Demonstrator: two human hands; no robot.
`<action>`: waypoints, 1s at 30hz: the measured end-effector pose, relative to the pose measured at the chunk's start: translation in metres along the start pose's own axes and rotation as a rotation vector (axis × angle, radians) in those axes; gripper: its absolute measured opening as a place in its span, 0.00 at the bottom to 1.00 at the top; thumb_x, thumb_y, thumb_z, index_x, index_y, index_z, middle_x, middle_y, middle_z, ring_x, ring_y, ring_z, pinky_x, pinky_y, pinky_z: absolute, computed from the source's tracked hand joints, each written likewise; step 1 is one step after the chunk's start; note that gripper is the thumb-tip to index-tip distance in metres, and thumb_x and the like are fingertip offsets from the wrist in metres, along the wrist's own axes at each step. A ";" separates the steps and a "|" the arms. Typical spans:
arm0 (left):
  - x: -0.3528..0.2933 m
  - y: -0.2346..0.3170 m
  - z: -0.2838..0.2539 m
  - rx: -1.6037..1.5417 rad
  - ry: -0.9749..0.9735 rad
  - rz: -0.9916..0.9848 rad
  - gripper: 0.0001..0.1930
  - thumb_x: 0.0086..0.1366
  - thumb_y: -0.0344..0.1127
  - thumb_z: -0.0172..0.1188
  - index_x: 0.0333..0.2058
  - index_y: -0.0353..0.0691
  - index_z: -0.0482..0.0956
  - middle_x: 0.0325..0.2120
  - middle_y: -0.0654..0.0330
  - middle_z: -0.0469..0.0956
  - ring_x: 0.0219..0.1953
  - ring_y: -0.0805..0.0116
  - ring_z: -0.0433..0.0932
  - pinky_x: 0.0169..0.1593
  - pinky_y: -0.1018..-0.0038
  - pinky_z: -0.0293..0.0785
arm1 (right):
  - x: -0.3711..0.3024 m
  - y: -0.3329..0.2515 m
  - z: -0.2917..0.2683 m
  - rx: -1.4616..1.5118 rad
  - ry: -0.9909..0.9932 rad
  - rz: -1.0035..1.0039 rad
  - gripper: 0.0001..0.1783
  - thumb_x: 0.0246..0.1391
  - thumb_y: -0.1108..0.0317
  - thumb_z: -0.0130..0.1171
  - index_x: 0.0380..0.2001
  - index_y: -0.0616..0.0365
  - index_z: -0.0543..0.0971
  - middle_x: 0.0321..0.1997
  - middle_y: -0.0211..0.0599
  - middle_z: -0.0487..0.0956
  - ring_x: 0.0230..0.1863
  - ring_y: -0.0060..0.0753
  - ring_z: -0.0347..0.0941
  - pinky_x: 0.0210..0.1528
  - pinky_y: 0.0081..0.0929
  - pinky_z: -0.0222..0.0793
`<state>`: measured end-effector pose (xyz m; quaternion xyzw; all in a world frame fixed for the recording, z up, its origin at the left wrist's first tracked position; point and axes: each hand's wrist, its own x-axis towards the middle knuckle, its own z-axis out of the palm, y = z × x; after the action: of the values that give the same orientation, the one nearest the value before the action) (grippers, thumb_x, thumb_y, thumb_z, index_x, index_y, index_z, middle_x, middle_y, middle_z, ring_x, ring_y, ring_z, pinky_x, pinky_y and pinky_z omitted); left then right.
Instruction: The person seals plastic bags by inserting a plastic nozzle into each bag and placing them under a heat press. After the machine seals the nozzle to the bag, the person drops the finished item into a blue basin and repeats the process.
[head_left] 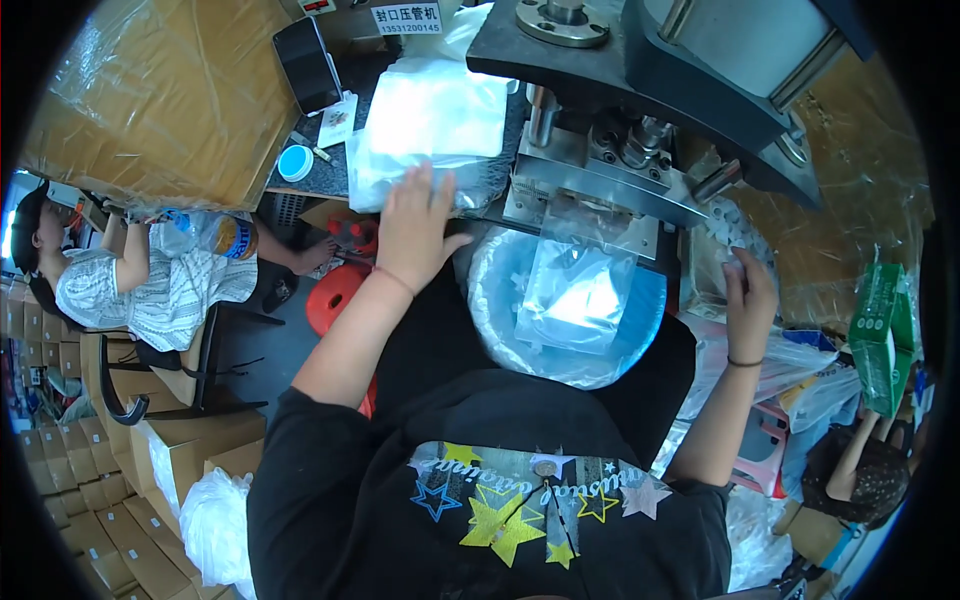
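My left hand (417, 228) has its fingers spread on the near edge of a stack of clear plastic bags (435, 110) on the dark worktop. To the right, my right hand (752, 295) is raised beside a clear bag of small whitish pieces (735, 228). Its fingers are curled together, and what they hold, if anything, is too small to make out. Between my hands, a clear flat plastic bag (580, 295) hangs from the metal die of a press (600, 165). Below it, a blue bucket with a clear liner (645, 315) stands between my legs.
A phone (307, 65) and a round blue-lidded tub (295, 163) are at the worktop's left. Large cardboard boxes (170, 100) stand behind. A red stool (335, 297) is at left. One person (165, 265) sits at far left, another (860, 470) at far right holds a green box (880, 340).
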<state>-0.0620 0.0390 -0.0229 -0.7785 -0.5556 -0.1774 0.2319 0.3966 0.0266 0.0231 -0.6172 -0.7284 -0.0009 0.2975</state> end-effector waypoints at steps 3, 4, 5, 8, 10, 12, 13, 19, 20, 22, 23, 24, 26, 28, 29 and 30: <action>-0.014 0.003 -0.005 -0.512 -0.016 -0.171 0.20 0.67 0.36 0.57 0.56 0.34 0.71 0.41 0.51 0.81 0.45 0.49 0.79 0.48 0.60 0.75 | -0.006 -0.033 0.007 0.214 0.162 0.059 0.17 0.55 0.71 0.65 0.47 0.61 0.77 0.38 0.41 0.80 0.34 0.34 0.76 0.38 0.28 0.71; -0.005 0.013 -0.022 -0.852 -0.084 -0.454 0.13 0.67 0.32 0.58 0.47 0.33 0.78 0.34 0.56 0.83 0.39 0.60 0.82 0.45 0.68 0.76 | -0.008 -0.051 0.007 0.189 0.057 0.016 0.15 0.54 0.69 0.66 0.44 0.61 0.77 0.39 0.42 0.80 0.35 0.38 0.77 0.39 0.29 0.71; -0.005 0.018 -0.024 -0.860 -0.084 -0.449 0.13 0.67 0.32 0.58 0.47 0.33 0.78 0.34 0.56 0.83 0.39 0.60 0.82 0.45 0.68 0.76 | -0.006 -0.072 0.007 0.163 -0.047 -0.035 0.14 0.54 0.68 0.66 0.42 0.61 0.77 0.40 0.43 0.80 0.36 0.41 0.77 0.40 0.30 0.72; -0.001 0.041 -0.031 -1.381 -0.273 -0.491 0.06 0.64 0.28 0.59 0.37 0.33 0.82 0.31 0.59 0.83 0.34 0.77 0.79 0.40 0.79 0.74 | -0.002 -0.112 0.026 0.348 -0.241 -0.299 0.10 0.54 0.72 0.63 0.39 0.62 0.78 0.40 0.48 0.79 0.43 0.52 0.75 0.45 0.41 0.72; 0.002 0.060 -0.039 -1.405 -0.400 -0.435 0.07 0.64 0.28 0.60 0.38 0.32 0.82 0.32 0.61 0.83 0.34 0.78 0.79 0.41 0.79 0.75 | 0.005 -0.133 0.020 0.503 -0.223 -0.192 0.10 0.52 0.72 0.65 0.37 0.63 0.79 0.35 0.43 0.80 0.36 0.40 0.76 0.39 0.32 0.71; 0.012 0.077 -0.050 -1.340 -0.513 -0.330 0.08 0.67 0.31 0.60 0.38 0.31 0.81 0.32 0.62 0.83 0.34 0.77 0.80 0.42 0.78 0.76 | 0.010 -0.144 0.015 0.575 -0.229 -0.075 0.09 0.52 0.73 0.66 0.36 0.63 0.79 0.33 0.41 0.80 0.32 0.35 0.76 0.37 0.28 0.71; 0.013 0.087 -0.050 -1.347 -0.516 -0.324 0.08 0.67 0.31 0.60 0.38 0.31 0.81 0.32 0.62 0.83 0.34 0.77 0.80 0.42 0.78 0.76 | 0.015 -0.150 0.017 0.615 -0.153 -0.102 0.08 0.52 0.73 0.66 0.34 0.63 0.79 0.31 0.39 0.80 0.30 0.32 0.75 0.35 0.26 0.70; 0.005 0.114 -0.049 -2.109 -0.969 -0.533 0.14 0.72 0.40 0.56 0.44 0.33 0.79 0.36 0.56 0.83 0.38 0.69 0.82 0.44 0.73 0.79 | 0.023 -0.128 0.003 0.455 -0.200 -0.328 0.07 0.58 0.69 0.61 0.32 0.63 0.79 0.29 0.38 0.78 0.31 0.35 0.73 0.36 0.30 0.68; 0.006 0.118 -0.051 -2.133 -1.058 -0.482 0.16 0.73 0.41 0.54 0.47 0.33 0.77 0.38 0.55 0.82 0.39 0.66 0.83 0.44 0.72 0.79 | 0.018 -0.123 -0.001 0.477 -0.313 -0.322 0.08 0.60 0.68 0.59 0.33 0.63 0.79 0.29 0.39 0.78 0.32 0.37 0.73 0.37 0.31 0.68; 0.006 0.129 -0.054 -2.148 -1.094 -0.511 0.15 0.72 0.40 0.55 0.47 0.33 0.77 0.38 0.55 0.82 0.39 0.66 0.83 0.44 0.73 0.79 | 0.017 -0.113 -0.006 0.496 -0.430 -0.314 0.09 0.61 0.67 0.57 0.34 0.62 0.79 0.29 0.39 0.78 0.33 0.38 0.72 0.38 0.32 0.68; 0.005 0.133 -0.055 -2.156 -1.137 -0.534 0.15 0.72 0.39 0.56 0.48 0.33 0.77 0.38 0.55 0.83 0.39 0.67 0.83 0.43 0.73 0.79 | 0.018 -0.108 -0.006 0.398 -0.358 -0.313 0.09 0.62 0.66 0.56 0.37 0.62 0.79 0.32 0.41 0.78 0.36 0.43 0.74 0.40 0.35 0.69; 0.002 0.135 -0.053 -2.217 -1.094 -0.533 0.14 0.70 0.36 0.59 0.49 0.33 0.77 0.38 0.55 0.82 0.38 0.67 0.83 0.42 0.74 0.80 | 0.019 -0.102 -0.006 0.301 -0.286 -0.313 0.10 0.62 0.65 0.54 0.39 0.61 0.79 0.36 0.44 0.79 0.39 0.47 0.75 0.43 0.38 0.70; -0.001 0.132 -0.034 -2.210 -1.058 -0.541 0.14 0.68 0.34 0.60 0.49 0.33 0.77 0.38 0.55 0.82 0.38 0.67 0.83 0.41 0.74 0.80 | 0.026 -0.071 -0.005 -0.083 -0.149 -0.208 0.13 0.63 0.62 0.54 0.44 0.59 0.78 0.41 0.47 0.80 0.43 0.53 0.77 0.45 0.44 0.72; 0.009 0.123 -0.023 -2.245 -0.997 -0.642 0.14 0.64 0.30 0.63 0.48 0.33 0.77 0.39 0.56 0.82 0.38 0.70 0.82 0.39 0.75 0.80 | 0.025 -0.021 -0.003 -0.464 -0.167 0.048 0.15 0.60 0.60 0.57 0.46 0.56 0.75 0.43 0.49 0.79 0.46 0.55 0.77 0.45 0.48 0.73; 0.016 0.118 -0.017 -2.242 -0.993 -0.644 0.14 0.64 0.30 0.63 0.48 0.33 0.77 0.39 0.56 0.82 0.38 0.70 0.82 0.39 0.75 0.80 | 0.025 -0.008 -0.003 -0.561 -0.251 0.189 0.16 0.58 0.61 0.58 0.47 0.55 0.74 0.42 0.50 0.79 0.46 0.56 0.77 0.44 0.49 0.73; 0.023 0.113 -0.010 -2.226 -0.924 -0.692 0.14 0.64 0.29 0.63 0.48 0.32 0.77 0.39 0.56 0.82 0.38 0.70 0.82 0.40 0.76 0.79 | 0.026 0.002 -0.001 -0.557 -0.250 0.186 0.16 0.58 0.61 0.58 0.47 0.55 0.74 0.42 0.50 0.79 0.46 0.56 0.77 0.44 0.49 0.73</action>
<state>0.0526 0.0207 -0.0207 -0.3545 -0.3088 -0.3120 -0.8256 0.3974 0.0497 0.0344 -0.7342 -0.6715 -0.0972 0.0239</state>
